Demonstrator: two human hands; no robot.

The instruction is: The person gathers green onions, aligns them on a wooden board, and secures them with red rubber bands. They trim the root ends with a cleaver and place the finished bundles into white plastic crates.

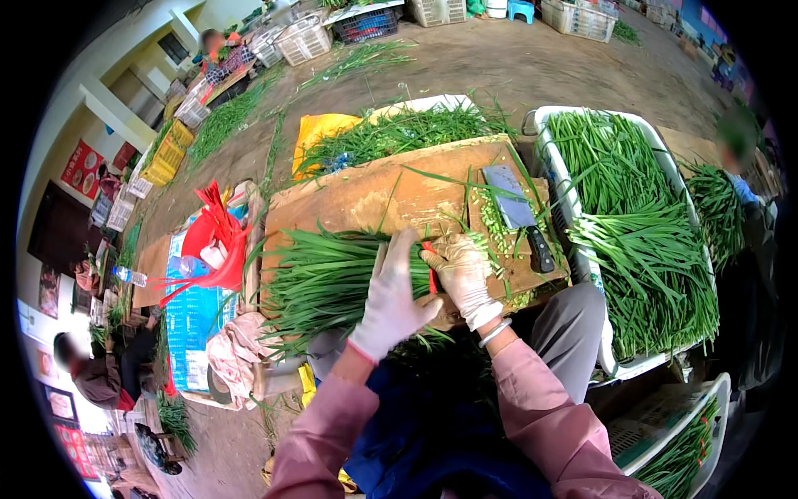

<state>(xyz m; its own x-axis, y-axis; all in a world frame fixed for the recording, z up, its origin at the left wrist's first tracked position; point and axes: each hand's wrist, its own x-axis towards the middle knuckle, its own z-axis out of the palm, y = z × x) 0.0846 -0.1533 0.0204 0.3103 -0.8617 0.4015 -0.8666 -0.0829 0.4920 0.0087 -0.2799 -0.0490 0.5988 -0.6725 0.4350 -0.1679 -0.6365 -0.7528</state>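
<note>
A large bundle of green garlic chives (318,274) lies across the wooden board (349,193) before me, its leaves pointing left. A red tie (431,268) goes around it near the right end. My left hand (396,293), in a white glove, rests on the bundle with fingers spread. My right hand (458,271), in a thin glove over a pale one, has its fingers closed at the red tie; the grip is partly hidden. Right of it, a cleaver (511,199) with a black handle lies on a smaller cutting board (530,256) among chopped stem ends.
A white crate (576,193) heaped with chives stands at right, another crate (717,436) with tied bundles below it. At left are red strips (218,218), a plastic bottle (129,276) and a cloth (240,349). Trimmings (405,134) lie behind the board. Several people sit nearby.
</note>
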